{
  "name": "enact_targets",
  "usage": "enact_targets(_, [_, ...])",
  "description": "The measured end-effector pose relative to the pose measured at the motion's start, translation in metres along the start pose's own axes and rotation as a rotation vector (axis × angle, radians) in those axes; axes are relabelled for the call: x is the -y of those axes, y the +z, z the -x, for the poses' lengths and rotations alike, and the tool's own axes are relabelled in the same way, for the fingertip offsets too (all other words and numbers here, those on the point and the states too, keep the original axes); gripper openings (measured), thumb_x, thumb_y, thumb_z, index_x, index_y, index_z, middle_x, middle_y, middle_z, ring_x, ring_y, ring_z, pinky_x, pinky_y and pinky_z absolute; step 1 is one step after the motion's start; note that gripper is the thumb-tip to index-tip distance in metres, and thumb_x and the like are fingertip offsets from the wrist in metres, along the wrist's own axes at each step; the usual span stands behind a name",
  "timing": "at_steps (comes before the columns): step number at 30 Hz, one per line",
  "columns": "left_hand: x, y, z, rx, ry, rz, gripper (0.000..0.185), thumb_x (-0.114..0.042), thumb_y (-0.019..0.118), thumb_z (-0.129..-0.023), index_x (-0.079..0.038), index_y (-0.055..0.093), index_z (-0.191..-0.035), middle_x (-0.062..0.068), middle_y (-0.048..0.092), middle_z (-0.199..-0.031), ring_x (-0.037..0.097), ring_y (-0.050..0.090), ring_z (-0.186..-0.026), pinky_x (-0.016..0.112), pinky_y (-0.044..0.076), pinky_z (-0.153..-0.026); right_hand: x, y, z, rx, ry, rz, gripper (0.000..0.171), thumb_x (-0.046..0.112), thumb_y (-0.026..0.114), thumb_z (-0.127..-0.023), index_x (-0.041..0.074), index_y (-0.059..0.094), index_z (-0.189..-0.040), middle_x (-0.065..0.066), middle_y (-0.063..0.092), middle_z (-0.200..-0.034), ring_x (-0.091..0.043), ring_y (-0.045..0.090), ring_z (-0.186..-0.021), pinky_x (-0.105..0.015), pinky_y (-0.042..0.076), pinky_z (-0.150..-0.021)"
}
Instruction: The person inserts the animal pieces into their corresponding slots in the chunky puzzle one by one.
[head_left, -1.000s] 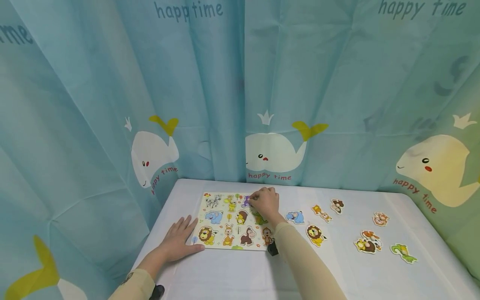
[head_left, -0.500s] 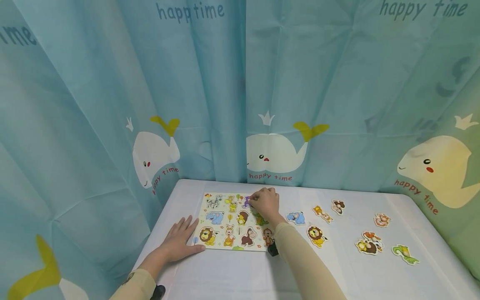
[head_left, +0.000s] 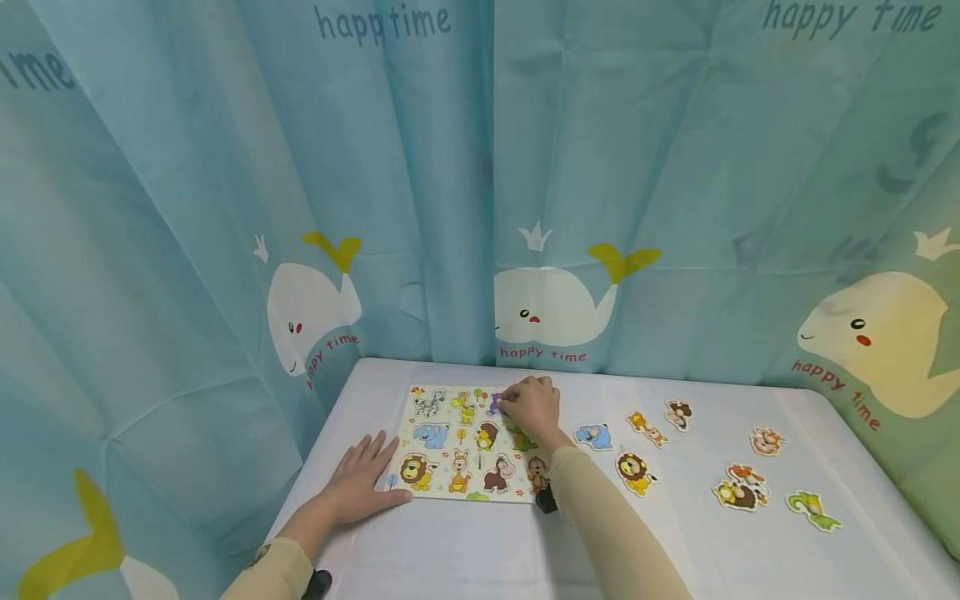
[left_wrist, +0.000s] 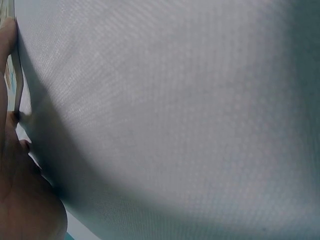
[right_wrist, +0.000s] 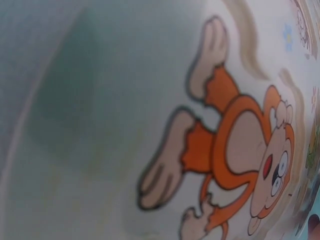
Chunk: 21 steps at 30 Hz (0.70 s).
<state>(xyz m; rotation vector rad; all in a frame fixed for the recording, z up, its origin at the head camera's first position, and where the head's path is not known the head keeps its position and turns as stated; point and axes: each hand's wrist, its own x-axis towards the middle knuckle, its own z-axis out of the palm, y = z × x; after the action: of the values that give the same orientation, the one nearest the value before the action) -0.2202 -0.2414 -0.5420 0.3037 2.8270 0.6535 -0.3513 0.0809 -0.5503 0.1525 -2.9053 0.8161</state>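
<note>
A pale animal puzzle board (head_left: 442, 419) lies toward the back left of the white table, printed with animals such as a zebra, a lion and an elephant. My left hand (head_left: 362, 479) rests with fingers extended against its left edge, the thumb along the near corner; the left wrist view shows part of this hand (left_wrist: 30, 200) beside the board's edge. At the top right of the board my right hand (head_left: 534, 408) pinches a purple animal puzzle piece (head_left: 494, 404), partly covered by the fingers. The right wrist view shows the board's orange monkey picture (right_wrist: 245, 142) close up.
Right of the board lie loose puzzle pieces: a blue elephant (head_left: 593, 437), a lion (head_left: 635, 473), a green crocodile-like piece (head_left: 813, 510) and several others. A hedgehog piece (head_left: 737, 495) overlaps another piece. A blue whale-print curtain (head_left: 427, 208) hangs behind the table.
Both hands keep nearly the same place on the board. The whole head view has shifted slightly to the right.
</note>
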Motion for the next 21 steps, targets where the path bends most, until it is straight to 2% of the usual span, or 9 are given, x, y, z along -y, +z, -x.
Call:
enact_targets(7, [-0.002, -0.002, 0.0, 0.021, -0.011, -0.016, 0.106, -0.068, 0.07, -0.084, -0.007, 0.03, -0.161, 0.021, 0.019, -0.168, 0.046, 0.009, -0.154, 0.062, 0.007, -0.123, 0.001, 0.0, 0.001, -0.002, 0.007, 0.003, 0.016, 0.036, 0.082, -0.088, 0.02, 0.083, -0.09, 0.0, 0.066, -0.1, -0.029, 0.048, -0.111, -0.049, 0.039, -0.095])
enact_targets(11, [-0.004, -0.002, 0.001, 0.026, -0.011, -0.018, 0.106, -0.068, 0.07, -0.084, -0.008, 0.03, -0.161, 0.021, 0.019, -0.168, 0.046, 0.009, -0.154, 0.063, 0.008, -0.123, 0.001, -0.006, 0.002, 0.022, -0.001, 0.011, 0.016, 0.037, 0.08, -0.089, 0.022, 0.083, -0.093, -0.001, 0.065, -0.105, -0.03, 0.047, -0.114, -0.05, 0.038, -0.095])
enact_targets(17, [-0.004, -0.002, -0.001, 0.035, -0.01, 0.0, 0.106, -0.068, 0.07, -0.084, -0.006, 0.03, -0.161, 0.023, 0.018, -0.167, 0.047, 0.008, -0.154, 0.063, 0.006, -0.123, -0.003, -0.034, 0.004, 0.008, -0.035, -0.125, 0.017, 0.032, 0.075, -0.094, 0.019, 0.082, -0.103, -0.007, 0.068, -0.116, -0.033, 0.047, -0.118, -0.055, 0.037, -0.1])
enact_targets(21, [-0.002, -0.002, -0.001, 0.055, -0.023, -0.015, 0.108, -0.071, 0.066, -0.084, -0.009, 0.026, -0.163, 0.021, 0.014, -0.169, 0.044, 0.004, -0.155, 0.06, 0.003, -0.124, -0.006, -0.061, 0.007, -0.029, -0.101, -0.202, 0.02, 0.029, 0.074, -0.095, 0.013, 0.081, -0.107, -0.01, 0.069, -0.118, -0.038, 0.05, -0.122, -0.059, 0.035, -0.108])
